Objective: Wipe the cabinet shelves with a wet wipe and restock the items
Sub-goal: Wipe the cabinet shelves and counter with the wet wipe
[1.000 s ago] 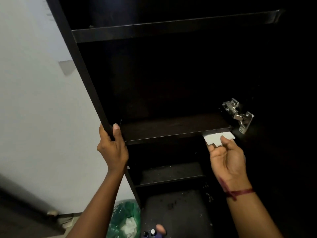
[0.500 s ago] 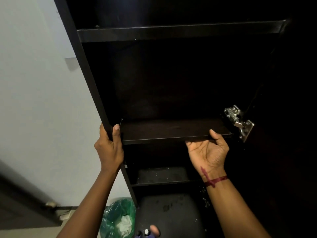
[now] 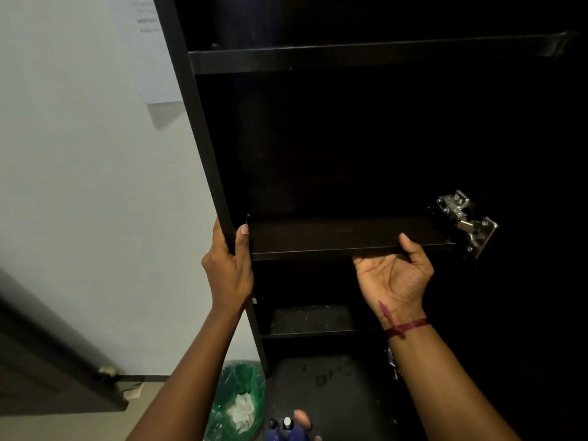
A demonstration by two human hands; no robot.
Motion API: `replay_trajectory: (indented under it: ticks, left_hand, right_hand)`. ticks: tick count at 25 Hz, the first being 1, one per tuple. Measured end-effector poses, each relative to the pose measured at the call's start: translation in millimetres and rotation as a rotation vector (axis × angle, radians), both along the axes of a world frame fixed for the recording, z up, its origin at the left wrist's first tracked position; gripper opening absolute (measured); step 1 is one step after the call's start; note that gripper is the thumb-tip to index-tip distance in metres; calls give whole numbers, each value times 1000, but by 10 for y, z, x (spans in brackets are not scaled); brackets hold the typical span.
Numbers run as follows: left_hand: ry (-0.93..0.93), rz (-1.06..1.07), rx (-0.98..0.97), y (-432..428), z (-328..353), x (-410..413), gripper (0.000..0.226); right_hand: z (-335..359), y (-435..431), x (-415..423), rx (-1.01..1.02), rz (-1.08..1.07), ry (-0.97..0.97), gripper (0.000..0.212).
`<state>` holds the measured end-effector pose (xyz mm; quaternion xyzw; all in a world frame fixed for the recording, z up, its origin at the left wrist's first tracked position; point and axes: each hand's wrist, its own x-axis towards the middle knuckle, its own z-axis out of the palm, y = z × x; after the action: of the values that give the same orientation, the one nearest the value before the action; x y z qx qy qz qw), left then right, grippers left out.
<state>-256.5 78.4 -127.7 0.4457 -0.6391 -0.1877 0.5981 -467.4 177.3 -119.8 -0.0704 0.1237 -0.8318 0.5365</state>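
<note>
In the head view, the left hand [image 3: 227, 268] grasps the cabinet's left side panel [image 3: 203, 138] just left of the middle shelf [image 3: 334, 237], thumb on its inner face. The right hand [image 3: 394, 278] is palm-up at that shelf's front edge near its right end, thumb hooked over the top and fingers tucked beneath out of sight, clasping the board; whether they hold a wipe cannot be told. A metal hinge [image 3: 466, 224] sits just right of the shelf. Well below it to the left is a green bin bag [image 3: 238, 402].
</note>
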Motion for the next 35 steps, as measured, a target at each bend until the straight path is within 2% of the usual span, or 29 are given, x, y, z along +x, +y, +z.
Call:
replay_trajectory:
  ticks: [2, 6, 9, 10, 12, 14, 17, 20, 22, 27, 28, 30, 35]
  left_hand:
    - [-13, -21, -9, -14, -7, 12, 49]
    - [-9, -44, -29, 1, 5, 20, 51]
    - [-16, -58, -18, 1, 8, 37, 57]
    - [-21, -61, -18, -6, 3, 43, 59]
    - [-34, -76, -22, -14, 1, 64, 62]
    - [-48, -95, -23, -17, 11, 91, 62]
    - [-44, -116, 11, -14, 21, 119, 61]
    - [-1, -154, 109, -29, -12, 134, 61]
    - [37, -195, 162, -14, -34, 129, 61]
    - [86, -257, 226, 38, -28, 146, 64]
    - [82, -266, 234, 34, -24, 161, 64]
    - [83, -280, 249, 36, 0, 186, 62]
    - [125, -328, 311, 22, 15, 211, 61]
  right_hand:
    - [33, -91, 118, 23, -11, -49, 60]
    - [42, -158, 477, 2, 85, -16, 37]
    - [37, -163, 726, 0, 190, 32, 43]
    - [37, -145, 787, -6, 218, 42, 37]
    - [15, -68, 825, 4, 215, 32, 10]
    - [28, 67, 779, -3, 160, 11, 27]
    - [68, 169, 670, 34, 35, -6, 19]
    - [76, 7, 615, 56, 30, -24, 11]
    - [73, -142, 664, 10, 101, -36, 39]
    - [36, -298, 923, -2, 261, 17, 82]
    - [-11, -291, 956, -11, 297, 49, 80]
    - [-89, -259, 989, -21, 358, 111, 62]
    - [-80, -55, 949, -14, 323, 136, 26]
